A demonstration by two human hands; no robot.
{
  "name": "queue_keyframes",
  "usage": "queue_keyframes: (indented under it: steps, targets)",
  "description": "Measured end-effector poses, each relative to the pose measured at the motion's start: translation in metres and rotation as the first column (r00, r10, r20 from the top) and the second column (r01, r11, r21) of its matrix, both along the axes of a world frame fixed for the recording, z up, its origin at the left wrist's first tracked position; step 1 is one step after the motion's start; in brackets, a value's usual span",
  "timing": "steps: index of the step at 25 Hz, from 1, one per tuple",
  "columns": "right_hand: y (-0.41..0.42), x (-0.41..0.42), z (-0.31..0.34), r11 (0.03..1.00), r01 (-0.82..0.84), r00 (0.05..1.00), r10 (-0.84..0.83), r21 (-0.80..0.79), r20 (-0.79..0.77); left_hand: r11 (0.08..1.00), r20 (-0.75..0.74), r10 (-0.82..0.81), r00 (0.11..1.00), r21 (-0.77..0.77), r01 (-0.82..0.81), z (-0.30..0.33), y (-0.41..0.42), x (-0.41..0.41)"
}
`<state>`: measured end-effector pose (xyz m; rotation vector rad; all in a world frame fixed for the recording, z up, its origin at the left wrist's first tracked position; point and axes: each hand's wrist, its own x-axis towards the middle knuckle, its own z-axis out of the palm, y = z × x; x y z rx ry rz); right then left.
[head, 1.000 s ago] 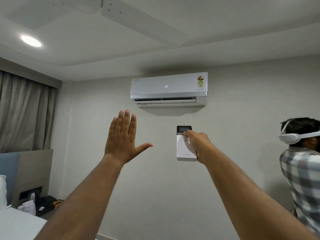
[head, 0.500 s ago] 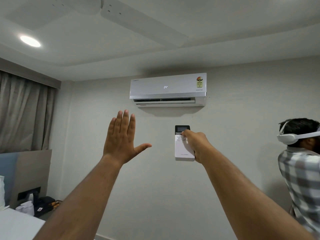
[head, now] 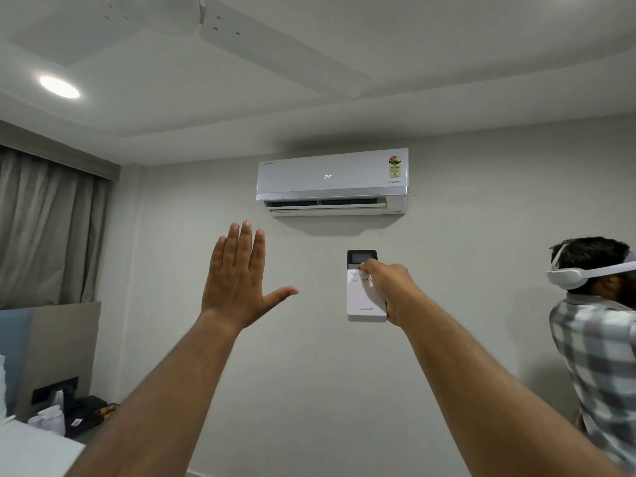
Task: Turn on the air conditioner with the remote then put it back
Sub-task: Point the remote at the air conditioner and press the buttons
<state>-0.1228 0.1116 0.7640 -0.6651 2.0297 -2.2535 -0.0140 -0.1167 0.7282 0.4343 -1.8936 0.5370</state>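
Note:
A white air conditioner [head: 332, 180] hangs high on the wall, its display lit with 24 and its lower flap open. My right hand [head: 390, 290] is raised below it, gripping a white remote [head: 361, 294] with a dark screen on top; my thumb rests on the buttons just under the screen. My left hand [head: 239, 277] is held up to the left of the remote, palm flat toward the wall, fingers together and thumb spread, holding nothing.
Another person [head: 600, 339] in a checked shirt with a white headset stands at the right edge. A bed [head: 31, 449] and a bedside table with small items [head: 74, 413] lie at lower left. Curtains [head: 48, 228] hang left; a ceiling fan [head: 220, 29] is overhead.
The air conditioner's flap has opened a little wider. Both hands stay raised in nearly the same place, with only a slight drift of the view.

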Motion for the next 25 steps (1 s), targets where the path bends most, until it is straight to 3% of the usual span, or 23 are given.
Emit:
queue_keyframes:
  steps: [25]
  targets:
    - [-0.011,-0.004,-0.005,0.999,-0.006,1.0,0.006,0.035,0.005,0.999,0.014,0.047,0.999,0.026,-0.047,-0.006,-0.011,0.006]
